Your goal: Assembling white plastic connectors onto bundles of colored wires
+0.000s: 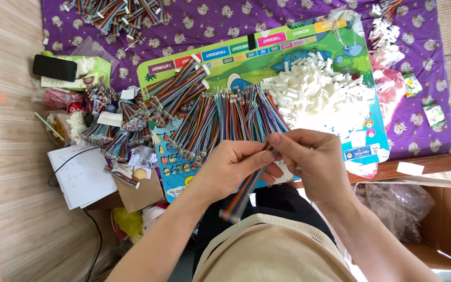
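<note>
My left hand (233, 164) grips a flat rainbow ribbon cable (242, 196) that hangs down toward my lap. My right hand (309, 156) pinches the cable's upper end at the fingertips, touching the left hand's thumb. Just beyond both hands lies a fan of many more rainbow ribbon cables (225, 117) on a colourful printed board (335, 47). A heap of small white plastic connector housings (314, 91) sits on the board, right above my right hand.
A purple patterned cloth (246, 15) covers the low table. Bundles of cables (116, 13) lie at the back left, more bundles (110, 125) at the left. A black phone (54, 68) rests on a green box. White paper (82, 175) left, open cardboard box (444, 219) right.
</note>
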